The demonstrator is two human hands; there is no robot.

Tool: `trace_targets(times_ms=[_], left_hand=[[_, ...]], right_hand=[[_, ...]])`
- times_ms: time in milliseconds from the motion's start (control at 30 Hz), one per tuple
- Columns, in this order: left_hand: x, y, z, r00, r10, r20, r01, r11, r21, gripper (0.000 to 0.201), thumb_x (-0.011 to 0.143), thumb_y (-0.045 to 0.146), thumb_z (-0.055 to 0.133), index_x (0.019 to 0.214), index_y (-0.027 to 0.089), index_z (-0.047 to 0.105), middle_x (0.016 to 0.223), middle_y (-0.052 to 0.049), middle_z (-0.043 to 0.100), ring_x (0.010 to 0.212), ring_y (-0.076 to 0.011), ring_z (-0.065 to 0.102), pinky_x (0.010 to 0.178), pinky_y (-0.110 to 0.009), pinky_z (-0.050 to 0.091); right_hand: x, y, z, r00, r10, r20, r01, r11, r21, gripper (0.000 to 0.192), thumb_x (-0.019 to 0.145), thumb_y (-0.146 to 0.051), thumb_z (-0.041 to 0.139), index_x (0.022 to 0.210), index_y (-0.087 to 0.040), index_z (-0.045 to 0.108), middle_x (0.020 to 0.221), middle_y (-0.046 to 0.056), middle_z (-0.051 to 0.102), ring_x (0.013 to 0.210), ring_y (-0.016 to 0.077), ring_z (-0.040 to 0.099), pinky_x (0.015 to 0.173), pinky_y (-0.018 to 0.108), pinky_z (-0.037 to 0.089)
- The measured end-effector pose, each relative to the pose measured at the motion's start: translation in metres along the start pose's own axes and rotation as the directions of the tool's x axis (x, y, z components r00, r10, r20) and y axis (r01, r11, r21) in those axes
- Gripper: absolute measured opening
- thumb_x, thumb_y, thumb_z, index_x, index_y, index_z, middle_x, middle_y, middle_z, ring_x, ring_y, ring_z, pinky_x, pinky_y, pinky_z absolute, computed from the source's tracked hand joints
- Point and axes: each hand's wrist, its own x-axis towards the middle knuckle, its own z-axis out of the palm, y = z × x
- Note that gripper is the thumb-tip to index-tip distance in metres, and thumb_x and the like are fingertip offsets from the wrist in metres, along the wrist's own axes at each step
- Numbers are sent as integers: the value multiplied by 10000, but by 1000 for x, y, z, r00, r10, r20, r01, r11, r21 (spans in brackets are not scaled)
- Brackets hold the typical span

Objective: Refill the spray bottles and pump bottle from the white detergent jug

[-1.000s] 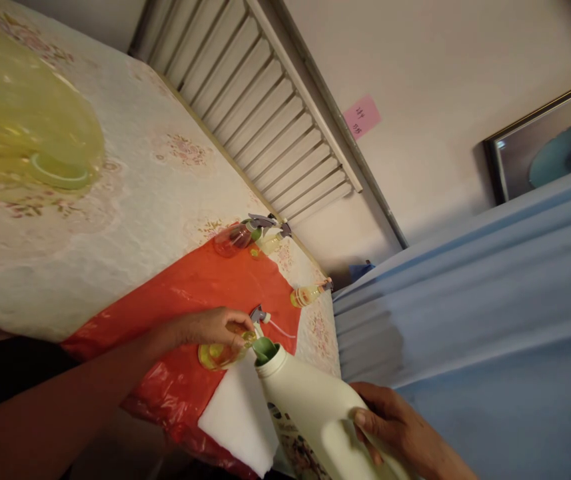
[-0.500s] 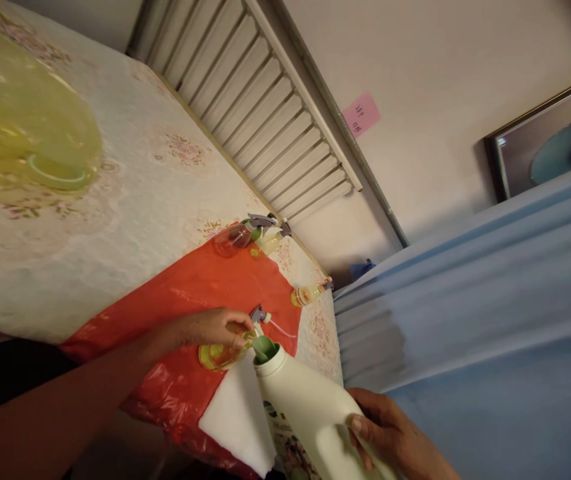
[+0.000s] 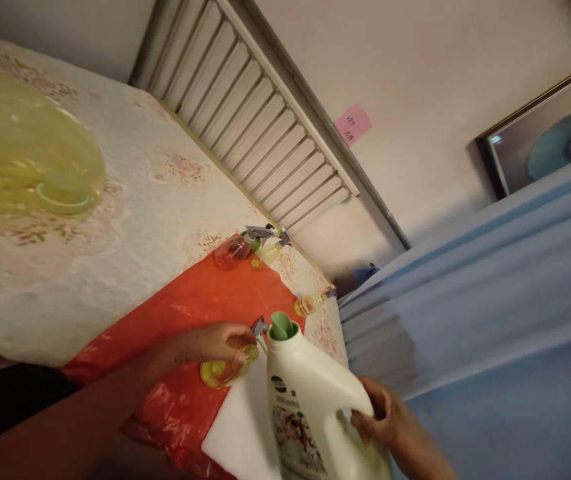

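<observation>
The right hand (image 3: 382, 420) grips the handle of a big white detergent jug (image 3: 315, 407), fingers curled round it; the jug's lower part runs off the bottom edge and the wrist is cut off there too. Its green spout (image 3: 284, 327) is open and points up, standing just beside the small bottle. The jug's label shows a dark round logo and a pale printed picture, but the writing on it is too small and blurred to read. The left hand (image 3: 215, 341) closes over a small yellow-tinted bottle (image 3: 222, 370) standing on a white pad (image 3: 240, 427) that lies over a red plastic sheet (image 3: 185, 307); the fingers hide much of the bottle's neck, and a grey spray head (image 3: 260, 326) lies just behind it. Two more spray bottles (image 3: 248, 243) stand at the far end of the red sheet, and another (image 3: 312, 301) lies near the table edge. A pink note (image 3: 353, 124) on the wall bears writing that cannot be made out. A large yellow translucent bag (image 3: 25, 160) at the left is blurred and cut off.
</observation>
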Motion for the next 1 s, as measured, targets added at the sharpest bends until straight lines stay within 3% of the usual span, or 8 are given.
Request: trace_targets(times_ms=[133, 333, 467, 667, 833, 1000], left_hand=[[-4, 12, 2, 999, -45, -28, 46, 999, 18, 360, 695, 268, 674, 1047, 192, 667, 1069, -40, 737, 1042, -277, 657, 896, -347, 495], [-4, 2, 1, 996, -82, -45, 83, 996, 37, 330, 705, 287, 687, 1025, 206, 683, 1002, -13, 731, 989, -253, 662, 853, -328, 497], [-1, -6, 1, 995, -81, -53, 81, 997, 5, 366, 708, 294, 707, 1064, 211, 686, 1040, -20, 729, 1022, -259, 654, 871, -338, 502], [0, 1, 3, 992, -116, -42, 113, 992, -56, 348, 682, 247, 709, 1026, 199, 686, 1000, -25, 725, 996, -263, 657, 871, -354, 497], [-2, 6, 3, 991, -134, -30, 131, 989, -73, 334, 669, 231, 698, 1002, 213, 693, 969, -19, 723, 977, -264, 657, 858, -363, 497], [0, 7, 2, 989, -147, -24, 145, 987, -69, 357, 646, 201, 687, 1003, 214, 693, 927, -1, 716, 967, -255, 656, 851, -348, 488]], right_hand=[[22, -25, -8, 973, -88, -212, 94, 995, 16, 103, 623, -217, 683, 694, -172, 624, 571, -39, 547, 574, 126, 465, 548, 236, 351], [77, -53, 1, 950, -158, -268, 265, 861, 433, 343, 532, -151, 728, 873, -143, 705, 723, 16, 723, 637, 189, 599, 645, 300, 450], [122, -67, 26, 910, -232, -344, 397, 726, 562, 389, 487, -77, 649, 863, -139, 725, 709, 7, 731, 631, 184, 592, 654, 301, 440], [183, -75, 76, 870, -260, -418, 483, 620, 618, 202, 482, -150, 598, 678, -186, 632, 616, -40, 619, 591, 130, 488, 572, 249, 370], [212, -73, 117, 866, -268, -422, 494, 585, 643, 196, 521, -195, 574, 714, -210, 602, 645, -40, 595, 604, 129, 493, 590, 249, 392], [221, -68, 150, 868, -268, -417, 490, 590, 641, 202, 547, -233, 568, 747, -212, 577, 670, -27, 617, 619, 144, 511, 612, 261, 428]])
